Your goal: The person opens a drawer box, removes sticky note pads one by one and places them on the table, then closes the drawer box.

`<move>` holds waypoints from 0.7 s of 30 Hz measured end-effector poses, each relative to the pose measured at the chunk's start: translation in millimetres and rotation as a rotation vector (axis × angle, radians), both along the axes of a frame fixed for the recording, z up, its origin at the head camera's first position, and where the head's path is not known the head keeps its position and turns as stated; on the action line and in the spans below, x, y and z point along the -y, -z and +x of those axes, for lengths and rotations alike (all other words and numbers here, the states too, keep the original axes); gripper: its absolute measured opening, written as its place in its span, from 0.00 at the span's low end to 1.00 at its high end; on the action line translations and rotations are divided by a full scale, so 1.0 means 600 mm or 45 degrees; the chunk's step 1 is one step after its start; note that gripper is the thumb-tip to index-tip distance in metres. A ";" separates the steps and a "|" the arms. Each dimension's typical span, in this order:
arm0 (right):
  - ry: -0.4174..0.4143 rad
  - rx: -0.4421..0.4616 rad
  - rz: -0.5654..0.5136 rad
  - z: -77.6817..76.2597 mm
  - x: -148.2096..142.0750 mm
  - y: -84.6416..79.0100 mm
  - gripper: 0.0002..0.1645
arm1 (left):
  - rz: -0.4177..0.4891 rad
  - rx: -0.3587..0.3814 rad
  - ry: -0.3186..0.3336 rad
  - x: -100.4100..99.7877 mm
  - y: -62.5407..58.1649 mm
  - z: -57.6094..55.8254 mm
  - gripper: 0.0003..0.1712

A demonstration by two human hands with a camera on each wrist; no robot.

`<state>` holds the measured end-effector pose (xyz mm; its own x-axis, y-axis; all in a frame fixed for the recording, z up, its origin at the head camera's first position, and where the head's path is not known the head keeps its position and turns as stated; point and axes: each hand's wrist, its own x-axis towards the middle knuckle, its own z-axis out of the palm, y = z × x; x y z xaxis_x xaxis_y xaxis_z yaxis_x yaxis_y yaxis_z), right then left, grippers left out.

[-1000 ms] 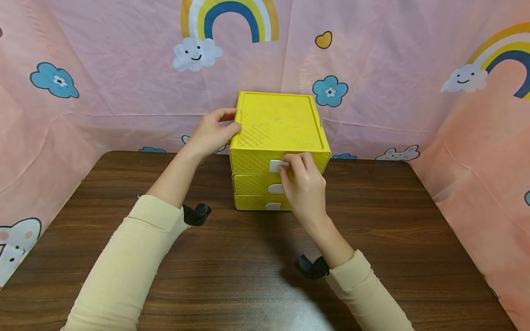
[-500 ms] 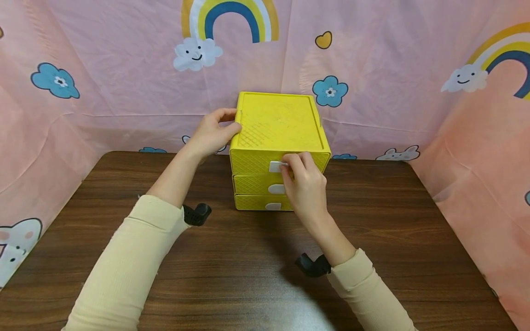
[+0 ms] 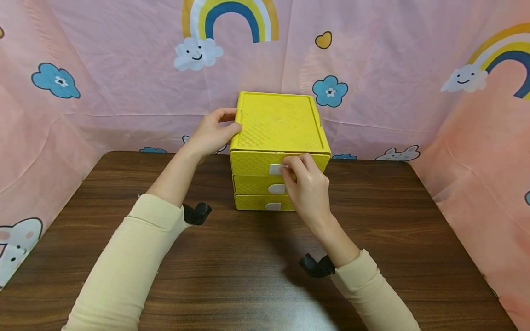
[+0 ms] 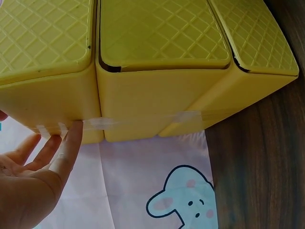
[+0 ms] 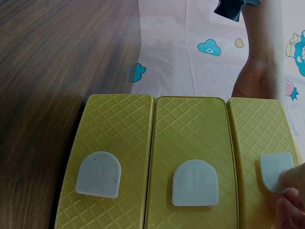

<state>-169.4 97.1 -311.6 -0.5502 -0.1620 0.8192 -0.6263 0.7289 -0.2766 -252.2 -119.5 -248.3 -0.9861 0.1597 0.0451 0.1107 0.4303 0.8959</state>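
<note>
A small yellow drawer unit (image 3: 281, 122) with three stacked drawers stands toward the back of the table. My left hand (image 3: 212, 133) rests against its upper left side, thumb on the top edge; in the left wrist view, the extended fingers (image 4: 71, 148) touch the side wall. My right hand (image 3: 308, 193) pinches the white handle (image 3: 276, 168) of the top drawer (image 3: 252, 163) between thumb and fingers. That drawer's front stands slightly out from the casing, with a thin gap along its upper edge. Below, the middle drawer (image 3: 250, 185) and bottom drawer (image 3: 250, 202) look closed.
The dark brown wooden table (image 3: 232, 276) extends around the unit. Behind it hangs a pink cloth (image 3: 136, 82) printed with rainbows, clouds and flowers. Clear tape (image 4: 186, 117) runs across the unit's side. A black wrist camera (image 3: 196, 214) sits on the left wrist.
The top drawer has come forward a little, and a narrow gap shows above its front. My right hand has moved slightly toward me with the handle. My left hand stays put.
</note>
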 end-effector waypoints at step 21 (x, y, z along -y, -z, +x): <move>-0.049 -0.065 0.085 0.024 -0.008 -0.004 0.04 | -0.003 0.026 0.021 0.003 0.000 -0.004 0.30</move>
<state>-155.0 101.9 -309.5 -0.5004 -0.2377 0.8325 -0.6663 0.7197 -0.1950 -254.7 -121.1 -248.6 -0.9841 0.1757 0.0242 0.0990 0.4310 0.8969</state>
